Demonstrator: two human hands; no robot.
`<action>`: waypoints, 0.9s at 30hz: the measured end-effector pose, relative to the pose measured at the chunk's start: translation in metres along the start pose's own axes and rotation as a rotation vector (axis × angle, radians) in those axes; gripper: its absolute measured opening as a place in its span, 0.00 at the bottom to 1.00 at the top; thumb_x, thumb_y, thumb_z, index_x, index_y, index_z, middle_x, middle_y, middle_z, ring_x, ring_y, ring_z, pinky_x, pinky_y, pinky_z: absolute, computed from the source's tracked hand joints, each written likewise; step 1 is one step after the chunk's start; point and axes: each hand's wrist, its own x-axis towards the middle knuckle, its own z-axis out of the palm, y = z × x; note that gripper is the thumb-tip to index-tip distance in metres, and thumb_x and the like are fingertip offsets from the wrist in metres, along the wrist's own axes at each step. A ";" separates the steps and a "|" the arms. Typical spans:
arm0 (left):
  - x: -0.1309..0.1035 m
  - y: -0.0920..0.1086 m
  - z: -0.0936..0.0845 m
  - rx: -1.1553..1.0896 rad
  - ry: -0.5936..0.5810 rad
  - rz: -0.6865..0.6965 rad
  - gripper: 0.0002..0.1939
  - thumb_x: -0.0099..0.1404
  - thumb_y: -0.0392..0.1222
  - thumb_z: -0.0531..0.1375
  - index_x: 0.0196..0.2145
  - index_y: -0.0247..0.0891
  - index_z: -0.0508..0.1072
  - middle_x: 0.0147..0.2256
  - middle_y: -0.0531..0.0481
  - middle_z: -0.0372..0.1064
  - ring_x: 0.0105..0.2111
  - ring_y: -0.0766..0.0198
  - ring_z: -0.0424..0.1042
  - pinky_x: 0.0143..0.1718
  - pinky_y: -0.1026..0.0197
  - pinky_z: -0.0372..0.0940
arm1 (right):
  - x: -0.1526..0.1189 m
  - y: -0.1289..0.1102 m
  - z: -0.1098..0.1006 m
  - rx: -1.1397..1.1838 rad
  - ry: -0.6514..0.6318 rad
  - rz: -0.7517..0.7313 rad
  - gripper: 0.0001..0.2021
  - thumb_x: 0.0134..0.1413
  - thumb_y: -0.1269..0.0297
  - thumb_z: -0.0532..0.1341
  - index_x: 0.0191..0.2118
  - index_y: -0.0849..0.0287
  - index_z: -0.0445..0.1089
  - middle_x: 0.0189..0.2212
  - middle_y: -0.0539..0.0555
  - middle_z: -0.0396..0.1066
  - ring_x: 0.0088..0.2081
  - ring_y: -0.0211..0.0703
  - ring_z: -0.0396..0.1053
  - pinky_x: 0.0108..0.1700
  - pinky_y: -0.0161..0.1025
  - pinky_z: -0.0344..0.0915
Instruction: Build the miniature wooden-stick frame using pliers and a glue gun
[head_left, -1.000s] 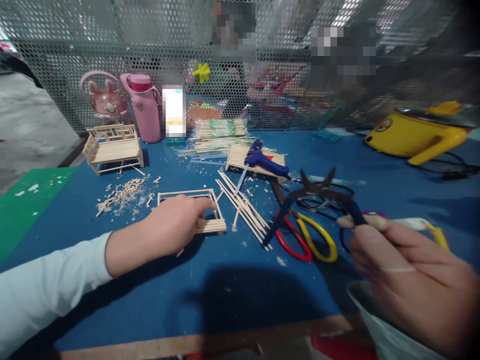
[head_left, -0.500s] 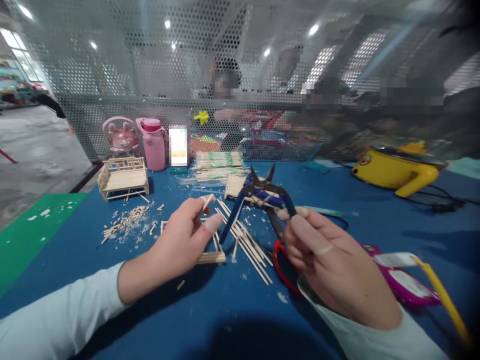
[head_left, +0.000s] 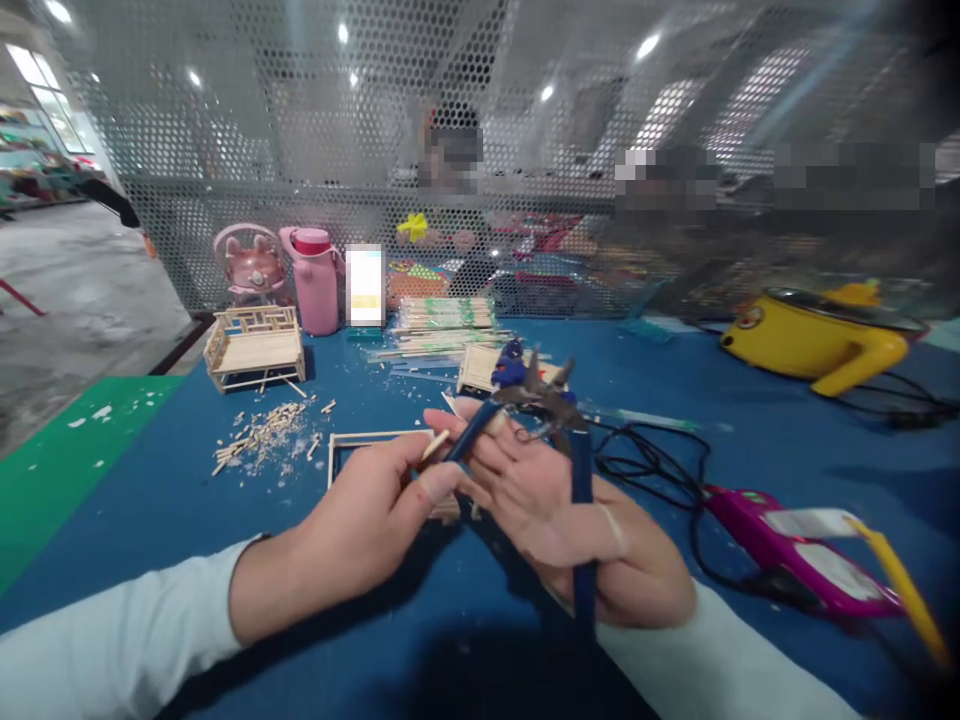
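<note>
My left hand (head_left: 375, 520) is closed, pinching a short piece of wooden stick (head_left: 436, 443) between thumb and fingers. Its fingertips meet one blue handle of the spread-jawed cutting pliers (head_left: 581, 470). My right hand (head_left: 532, 490) is turned palm up, fingers stretched toward the left hand. The pliers' other handle is held at the right thumb, and the jaws point away from me. Below the hands, a small stick frame (head_left: 382, 437) lies on the blue table, partly covered. The loose long sticks are mostly hidden behind my right hand.
A stick-built miniature bench (head_left: 259, 345) stands left, behind a heap of stick offcuts (head_left: 262, 440). Bundled sticks (head_left: 446, 313), a pink bottle (head_left: 315, 285) and a lit phone (head_left: 365, 285) stand at the back. Right are a yellow pot (head_left: 810, 335) and a purple corded device (head_left: 802, 560).
My right hand has moved left and turned palm up, bringing the pliers' handle against my left fingers. The red-handled scissors are now covered. My left hand still holds the stick piece.
</note>
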 end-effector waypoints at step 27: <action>-0.004 -0.011 -0.005 -0.047 0.122 0.041 0.16 0.69 0.41 0.47 0.24 0.37 0.62 0.22 0.57 0.57 0.24 0.70 0.57 0.28 0.67 0.53 | -0.004 -0.008 -0.015 -1.201 0.013 -0.076 0.30 0.42 0.72 0.52 0.56 0.59 0.62 0.52 0.60 0.66 0.54 0.50 0.64 0.55 0.48 0.62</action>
